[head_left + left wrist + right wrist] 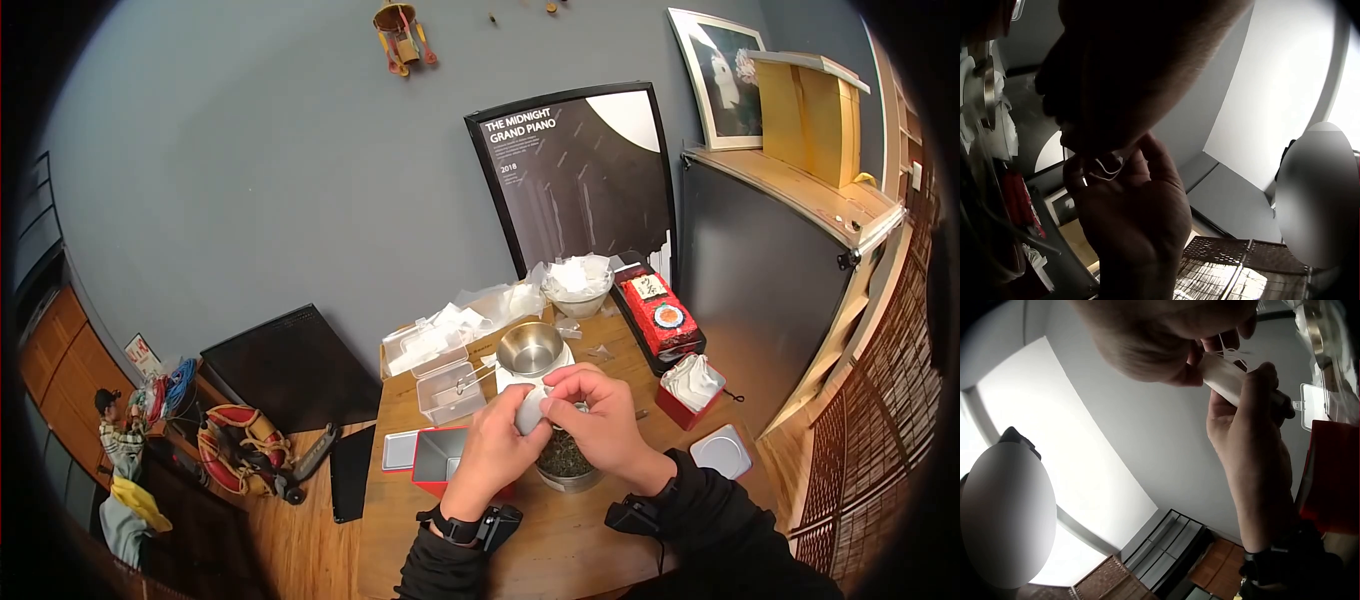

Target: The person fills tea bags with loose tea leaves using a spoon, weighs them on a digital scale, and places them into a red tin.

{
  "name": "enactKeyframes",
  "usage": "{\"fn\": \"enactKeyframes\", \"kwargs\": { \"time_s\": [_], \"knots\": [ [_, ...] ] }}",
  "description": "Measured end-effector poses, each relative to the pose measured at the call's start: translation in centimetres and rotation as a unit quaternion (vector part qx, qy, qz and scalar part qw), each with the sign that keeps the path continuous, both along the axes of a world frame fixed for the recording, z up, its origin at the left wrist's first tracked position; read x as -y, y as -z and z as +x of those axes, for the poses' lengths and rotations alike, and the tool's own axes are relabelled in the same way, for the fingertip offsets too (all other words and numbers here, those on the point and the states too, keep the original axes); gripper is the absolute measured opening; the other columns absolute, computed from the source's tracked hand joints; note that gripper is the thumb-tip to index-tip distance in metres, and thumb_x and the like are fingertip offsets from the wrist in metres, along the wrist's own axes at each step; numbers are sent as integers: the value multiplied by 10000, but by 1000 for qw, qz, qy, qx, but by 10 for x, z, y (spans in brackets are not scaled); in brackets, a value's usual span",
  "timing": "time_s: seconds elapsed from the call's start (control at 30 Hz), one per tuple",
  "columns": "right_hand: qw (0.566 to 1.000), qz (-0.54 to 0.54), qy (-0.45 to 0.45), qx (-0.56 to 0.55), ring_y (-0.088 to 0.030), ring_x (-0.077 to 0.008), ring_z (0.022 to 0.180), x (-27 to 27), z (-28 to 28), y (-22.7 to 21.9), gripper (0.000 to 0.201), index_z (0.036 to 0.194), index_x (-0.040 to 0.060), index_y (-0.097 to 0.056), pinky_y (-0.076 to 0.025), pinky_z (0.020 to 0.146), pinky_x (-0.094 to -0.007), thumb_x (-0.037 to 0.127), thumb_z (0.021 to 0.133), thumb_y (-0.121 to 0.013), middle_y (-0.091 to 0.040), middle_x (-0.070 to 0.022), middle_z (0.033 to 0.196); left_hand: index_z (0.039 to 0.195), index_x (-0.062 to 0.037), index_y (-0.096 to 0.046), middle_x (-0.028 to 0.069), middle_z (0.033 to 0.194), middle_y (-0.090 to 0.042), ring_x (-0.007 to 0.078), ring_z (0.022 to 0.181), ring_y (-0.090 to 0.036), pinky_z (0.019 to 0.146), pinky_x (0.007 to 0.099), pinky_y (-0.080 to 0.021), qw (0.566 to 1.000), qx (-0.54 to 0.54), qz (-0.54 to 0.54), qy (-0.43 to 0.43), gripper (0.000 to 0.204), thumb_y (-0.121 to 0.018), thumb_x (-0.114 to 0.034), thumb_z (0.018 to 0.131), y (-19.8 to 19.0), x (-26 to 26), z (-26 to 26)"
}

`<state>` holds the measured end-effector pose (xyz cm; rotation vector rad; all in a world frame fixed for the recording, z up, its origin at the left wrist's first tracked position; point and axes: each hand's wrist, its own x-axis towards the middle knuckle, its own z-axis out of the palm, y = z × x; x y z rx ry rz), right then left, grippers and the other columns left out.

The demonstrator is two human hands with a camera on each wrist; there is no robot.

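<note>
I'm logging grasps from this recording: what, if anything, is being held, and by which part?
A small white pouch: the left hand holds its body; the right hand pinches near its stringed end.

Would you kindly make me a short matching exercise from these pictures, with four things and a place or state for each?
1. small white pouch
2. round metal container
3. small square red tin
4. black-framed poster

A. against the grey wall
B. holding dark dried leaves
C. in the left hand
D. filled with white material

Pairs: 1-C, 2-B, 3-D, 4-A
</note>
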<state>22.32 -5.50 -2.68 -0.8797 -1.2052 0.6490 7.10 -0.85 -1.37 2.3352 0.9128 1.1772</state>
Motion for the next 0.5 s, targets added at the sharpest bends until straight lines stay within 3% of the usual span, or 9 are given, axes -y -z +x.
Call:
{"fn": "enactKeyframes", "kwargs": {
  "time_s": [0.23, 0.3, 0.5],
  "knots": [
    [998, 24, 26, 54, -623, -165, 971, 2, 0, -4, 158, 938, 26, -691, -494, 786, -290, 67, 800, -755, -646, -96, 1083, 1050, -44, -652, 166, 796, -693, 342, 725, -700, 631, 392, -543, 999, 33, -1, 20, 297, -755, -123, 783, -1, -5, -7],
    [996, 37, 23, 76, -625, -172, 978, 2, 2, -5, 183, 957, 26, -690, -494, 797, -295, 72, 794, -759, -646, -96, 1081, 1011, -15, -647, 86, 803, -694, 160, 703, -657, 647, 305, -525, 998, 35, -35, 29, 253, -773, -106, 812, -7, -2, -9],
    [989, 57, 5, 136, -631, -197, 976, 3, 3, -5, 246, 998, 14, -684, -496, 822, -311, 86, 776, -764, -647, -101, 1076, 1023, -15, -654, 43, 870, -682, 95, 779, -612, 703, 279, -516, 995, 24, -80, 62, 246, -758, -85, 811, -11, -1, -15]
  ]
}}
